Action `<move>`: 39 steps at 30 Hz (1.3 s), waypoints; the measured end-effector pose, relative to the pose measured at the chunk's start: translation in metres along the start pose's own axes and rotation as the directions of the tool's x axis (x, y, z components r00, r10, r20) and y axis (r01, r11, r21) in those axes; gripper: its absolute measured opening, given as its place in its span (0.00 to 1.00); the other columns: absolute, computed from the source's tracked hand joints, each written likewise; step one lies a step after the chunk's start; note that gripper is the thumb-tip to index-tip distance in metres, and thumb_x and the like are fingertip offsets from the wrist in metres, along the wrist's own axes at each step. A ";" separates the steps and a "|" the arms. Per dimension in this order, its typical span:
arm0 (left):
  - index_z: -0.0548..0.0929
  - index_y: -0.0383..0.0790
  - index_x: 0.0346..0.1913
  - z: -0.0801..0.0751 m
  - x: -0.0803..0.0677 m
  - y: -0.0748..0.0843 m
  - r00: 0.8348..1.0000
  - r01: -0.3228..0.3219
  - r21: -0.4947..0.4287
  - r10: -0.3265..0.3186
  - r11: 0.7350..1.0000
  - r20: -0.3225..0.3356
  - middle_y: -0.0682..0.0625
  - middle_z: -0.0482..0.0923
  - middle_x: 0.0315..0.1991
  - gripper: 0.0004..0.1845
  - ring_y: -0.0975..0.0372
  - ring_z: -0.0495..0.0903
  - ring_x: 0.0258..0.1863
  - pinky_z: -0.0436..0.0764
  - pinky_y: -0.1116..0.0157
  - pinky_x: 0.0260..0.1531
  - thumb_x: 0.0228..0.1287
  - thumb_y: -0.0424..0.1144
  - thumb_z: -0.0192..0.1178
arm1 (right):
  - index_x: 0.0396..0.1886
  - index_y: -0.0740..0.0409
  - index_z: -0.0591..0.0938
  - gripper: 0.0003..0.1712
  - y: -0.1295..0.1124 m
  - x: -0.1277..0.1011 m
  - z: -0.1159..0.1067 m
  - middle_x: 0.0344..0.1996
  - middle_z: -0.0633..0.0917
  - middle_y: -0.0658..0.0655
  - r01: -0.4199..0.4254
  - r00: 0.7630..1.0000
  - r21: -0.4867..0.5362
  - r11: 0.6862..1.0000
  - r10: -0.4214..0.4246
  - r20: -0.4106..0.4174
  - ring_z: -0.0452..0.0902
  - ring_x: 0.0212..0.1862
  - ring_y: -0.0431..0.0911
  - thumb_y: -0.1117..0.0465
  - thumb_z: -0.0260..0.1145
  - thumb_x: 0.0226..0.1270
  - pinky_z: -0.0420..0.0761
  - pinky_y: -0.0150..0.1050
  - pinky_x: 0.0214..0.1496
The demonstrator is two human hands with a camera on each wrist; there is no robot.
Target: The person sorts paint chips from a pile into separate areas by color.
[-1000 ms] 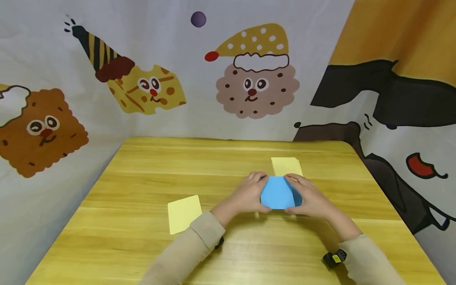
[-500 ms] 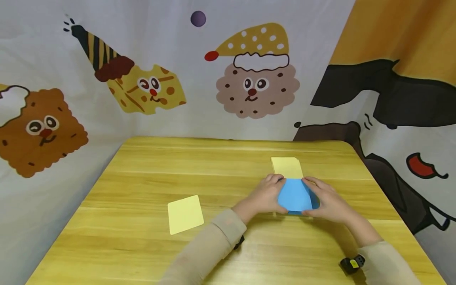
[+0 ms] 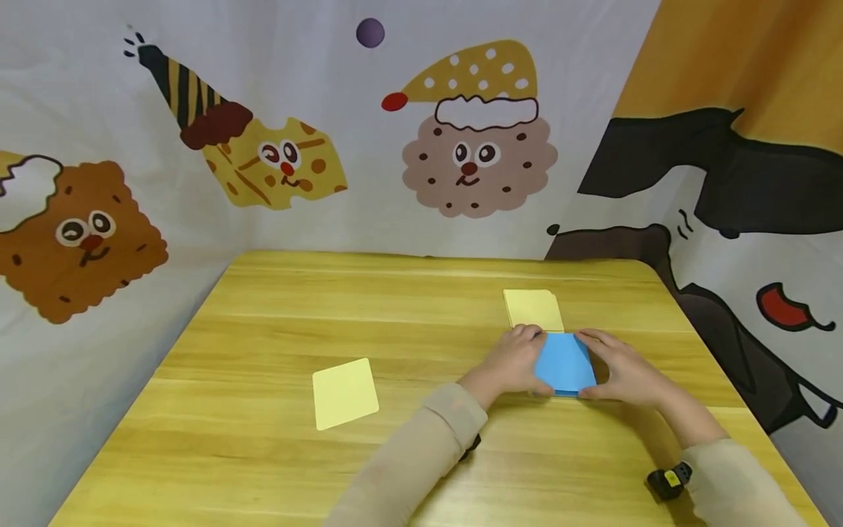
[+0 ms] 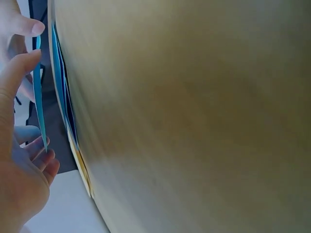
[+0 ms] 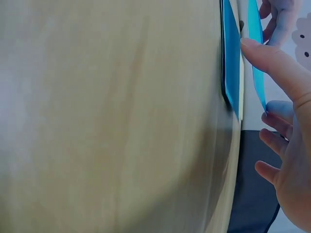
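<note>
A blue card (image 3: 565, 362) is held by its edges between my left hand (image 3: 516, 364) and my right hand (image 3: 631, 372) at right of centre. Each hand has its thumb at the near side and its fingers at the far side. In the left wrist view the held card (image 4: 38, 94) stands a little off the table, bowed slightly. Beneath it lie other blue cards (image 4: 59, 73), flat on the wood. The right wrist view shows this lower blue pile (image 5: 232, 58) too, apart from the held card (image 5: 257, 63).
A pile of yellow cards (image 3: 535, 310) lies just behind the hands. One yellow card (image 3: 345, 394) lies by itself on the left part of the wooden table (image 3: 263, 322). A printed cloth (image 3: 369, 146) hangs along the table's back and sides.
Both hands have moved right with the blue card, which now lies over the other blue cards and looks flatter than before. The yellow cards stay where they were.
</note>
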State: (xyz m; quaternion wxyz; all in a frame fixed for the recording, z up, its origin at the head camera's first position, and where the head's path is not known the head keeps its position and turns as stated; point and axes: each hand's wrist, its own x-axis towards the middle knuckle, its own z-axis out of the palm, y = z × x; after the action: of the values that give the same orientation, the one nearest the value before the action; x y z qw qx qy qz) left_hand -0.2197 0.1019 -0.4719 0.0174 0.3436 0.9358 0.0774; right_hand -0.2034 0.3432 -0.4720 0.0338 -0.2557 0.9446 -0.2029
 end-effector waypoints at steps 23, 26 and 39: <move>0.58 0.45 0.74 0.012 0.008 0.003 0.989 0.061 -0.048 -0.054 0.997 0.139 0.54 0.55 0.71 0.56 0.61 0.54 0.69 0.60 0.63 0.64 0.46 0.72 0.63 | 0.72 0.67 0.60 0.61 0.006 0.000 0.003 0.67 0.60 0.71 -0.058 0.990 0.094 0.994 0.045 0.134 0.56 0.65 0.69 0.41 0.77 0.45 0.65 0.66 0.56; 0.58 0.46 0.74 0.010 0.008 0.002 0.989 0.060 -0.078 -0.049 0.995 0.141 0.53 0.55 0.72 0.55 0.61 0.53 0.70 0.60 0.63 0.64 0.46 0.71 0.63 | 0.72 0.67 0.60 0.61 0.008 -0.001 0.003 0.68 0.59 0.71 -0.061 0.990 0.106 0.993 0.046 0.133 0.55 0.65 0.70 0.40 0.77 0.46 0.64 0.67 0.56; 0.57 0.41 0.74 -0.008 -0.015 -0.010 0.998 -0.018 -0.195 0.030 0.981 0.059 0.49 0.54 0.72 0.58 0.58 0.53 0.70 0.57 0.61 0.66 0.46 0.69 0.66 | 0.72 0.66 0.61 0.58 -0.016 -0.004 0.004 0.69 0.61 0.67 0.013 1.000 0.099 0.995 -0.013 -0.005 0.57 0.65 0.68 0.41 0.76 0.47 0.66 0.66 0.55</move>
State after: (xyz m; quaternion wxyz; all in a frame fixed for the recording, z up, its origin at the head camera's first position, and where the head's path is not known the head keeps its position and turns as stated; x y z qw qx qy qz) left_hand -0.2155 0.0838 -0.4662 0.0789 0.3537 0.9186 0.1577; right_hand -0.1915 0.3313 -0.4699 0.0429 -0.2593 0.9318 -0.2504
